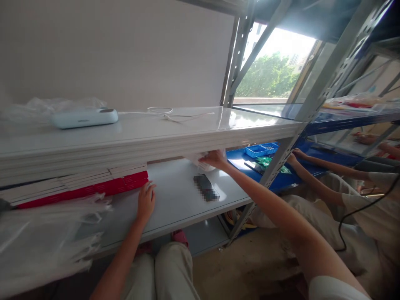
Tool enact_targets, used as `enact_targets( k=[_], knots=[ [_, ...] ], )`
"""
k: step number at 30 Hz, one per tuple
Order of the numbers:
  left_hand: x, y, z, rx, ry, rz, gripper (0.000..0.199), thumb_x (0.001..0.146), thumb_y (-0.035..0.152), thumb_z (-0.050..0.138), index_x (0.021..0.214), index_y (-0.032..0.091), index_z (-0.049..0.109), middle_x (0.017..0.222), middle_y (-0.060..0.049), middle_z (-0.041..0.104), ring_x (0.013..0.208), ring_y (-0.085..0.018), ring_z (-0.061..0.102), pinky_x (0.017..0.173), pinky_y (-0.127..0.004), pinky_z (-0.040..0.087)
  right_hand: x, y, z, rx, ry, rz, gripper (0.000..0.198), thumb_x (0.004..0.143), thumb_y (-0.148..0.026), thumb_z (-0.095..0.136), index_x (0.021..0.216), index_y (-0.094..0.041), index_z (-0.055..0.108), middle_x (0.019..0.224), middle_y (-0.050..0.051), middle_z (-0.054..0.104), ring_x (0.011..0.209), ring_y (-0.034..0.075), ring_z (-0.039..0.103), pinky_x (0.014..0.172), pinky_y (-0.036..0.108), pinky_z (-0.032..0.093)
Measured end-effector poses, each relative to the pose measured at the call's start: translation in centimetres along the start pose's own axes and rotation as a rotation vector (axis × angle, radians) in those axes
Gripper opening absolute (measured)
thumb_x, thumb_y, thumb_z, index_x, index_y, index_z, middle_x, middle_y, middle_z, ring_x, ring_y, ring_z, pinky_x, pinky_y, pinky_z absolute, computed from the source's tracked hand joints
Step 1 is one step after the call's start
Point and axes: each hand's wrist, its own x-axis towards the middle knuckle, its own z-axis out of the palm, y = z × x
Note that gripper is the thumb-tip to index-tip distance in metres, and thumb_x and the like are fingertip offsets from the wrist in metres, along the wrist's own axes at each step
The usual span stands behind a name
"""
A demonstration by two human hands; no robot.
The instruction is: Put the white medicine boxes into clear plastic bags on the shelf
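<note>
My left hand (146, 202) rests at the right end of a row of flat red-and-white cartons (125, 180), its fingers stretched out and touching or very near the end of the row. My right hand (215, 159) reaches under the upper shelf, fingers curled on a whitish, see-through thing (204, 166) that looks like a plastic bag; part of it is hidden. Between my hands a dark phone (206, 187), its screen blurred, lies on the grey lower shelf (175, 187). Clear plastic bags (53, 241) are piled left of my left hand.
Overhead, the white upper shelf (175, 125) carries a pale blue device (86, 118) with a white cable (159, 110). A slanting metal post (281, 158) stands at right. Beyond it, a co-worker's hands (293, 158) are near blue trays (261, 150) and green packets (265, 161).
</note>
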Motion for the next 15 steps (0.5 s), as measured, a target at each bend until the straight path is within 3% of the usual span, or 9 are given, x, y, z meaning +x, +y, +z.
enact_targets(
  k=[3,5,7,10,13,15],
  knots=[
    [-0.2,2.9,-2.5,-0.06,0.225,-0.076,0.028,0.091,0.023,0.039,0.113,0.02,0.056,0.122,-0.012,0.052,0.119,-0.024,0.046,0.103,-0.045,0.035,-4.5,-3.8,3.3,0.075,-0.15,-0.175,0.088,0.059,-0.038,0.079,0.133,-0.018,0.036,0.116,0.012,0.059,0.104,0.028,0.056,0.085,0.038,0.043],
    [-0.6,4.5,-4.4,-0.072,0.26,-0.093,0.028,0.093,0.026,0.04,0.116,0.02,0.054,0.122,-0.011,0.053,0.119,-0.023,0.046,0.103,-0.043,0.034,-7.6,-6.1,6.0,0.109,-0.266,-0.293,0.088,0.06,-0.038,0.078,0.134,-0.018,0.034,0.115,0.013,0.058,0.103,0.028,0.056,0.086,0.037,0.042],
    [-1.1,5.3,-6.0,-0.042,0.132,-0.074,0.029,0.093,0.03,0.042,0.118,0.021,0.053,0.121,-0.009,0.056,0.116,-0.022,0.048,0.101,-0.041,0.035,-9.8,-7.9,8.5,0.124,-0.397,-0.375,0.085,0.061,-0.037,0.077,0.133,-0.017,0.037,0.114,0.014,0.058,0.105,0.028,0.055,0.089,0.038,0.04],
    [-1.7,5.1,-7.4,0.049,-0.174,-0.039,0.029,0.089,0.036,0.051,0.115,0.023,0.057,0.116,-0.007,0.061,0.111,-0.023,0.052,0.097,-0.04,0.036,-11.0,-9.6,10.7,0.16,-0.543,-0.468,0.089,0.062,-0.04,0.076,0.136,-0.017,0.034,0.126,0.015,0.053,0.114,0.029,0.05,0.097,0.041,0.035],
    [-1.6,4.5,-7.8,0.103,-0.314,-0.027,0.02,0.086,0.032,0.057,0.103,0.023,0.063,0.111,-0.005,0.063,0.107,-0.023,0.054,0.094,-0.039,0.037,-10.7,-10.7,11.0,0.19,-0.524,-0.499,0.083,0.071,-0.051,0.069,0.14,-0.02,0.033,0.14,0.015,0.042,0.126,0.029,0.041,0.103,0.045,0.028],
    [-1.0,4.5,-8.1,0.115,-0.315,-0.033,0.01,0.084,0.026,0.059,0.092,0.022,0.065,0.106,-0.004,0.064,0.103,-0.022,0.056,0.09,-0.038,0.039,-10.6,-11.1,10.6,0.162,-0.438,-0.532,0.054,0.079,-0.05,0.062,0.125,-0.024,0.052,0.14,0.011,0.044,0.127,0.027,0.04,0.107,0.047,0.022]
  ],
)
